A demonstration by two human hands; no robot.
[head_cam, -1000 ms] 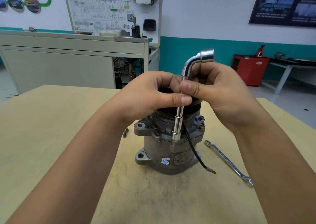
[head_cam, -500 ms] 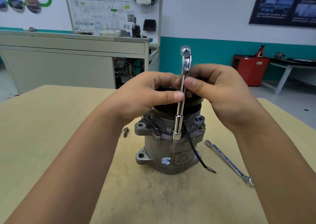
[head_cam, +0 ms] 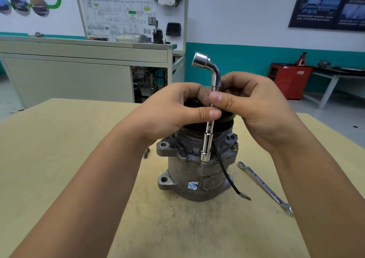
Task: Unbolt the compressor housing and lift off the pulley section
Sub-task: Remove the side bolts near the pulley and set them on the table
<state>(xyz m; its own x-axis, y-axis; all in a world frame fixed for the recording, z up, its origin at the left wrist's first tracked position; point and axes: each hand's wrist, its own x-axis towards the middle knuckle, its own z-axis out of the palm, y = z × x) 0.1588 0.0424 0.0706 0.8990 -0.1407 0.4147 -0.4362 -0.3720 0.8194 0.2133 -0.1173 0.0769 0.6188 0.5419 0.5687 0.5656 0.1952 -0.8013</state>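
Observation:
A grey metal compressor (head_cam: 194,171) stands upright on the wooden table (head_cam: 79,139), its black pulley section (head_cam: 227,122) on top, mostly hidden behind my hands. A chrome L-shaped socket wrench (head_cam: 207,139) stands upright with its lower socket on a bolt at the housing flange. My left hand (head_cam: 173,107) and my right hand (head_cam: 250,107) both pinch the wrench shaft between thumb and fingers. The bent upper end points to the left. A black wire (head_cam: 227,173) hangs down the housing's side.
A loose bolt (head_cam: 146,152) lies on the table left of the compressor. A combination spanner (head_cam: 264,186) lies to the right. Beyond the table stand a grey cabinet (head_cam: 79,76), a wiring display board and a red cart (head_cam: 290,80).
The wrench has turned on the bolt: its bent upper end pointed right, then toward the camera, and now points left. Both hands kept hold of the shaft.

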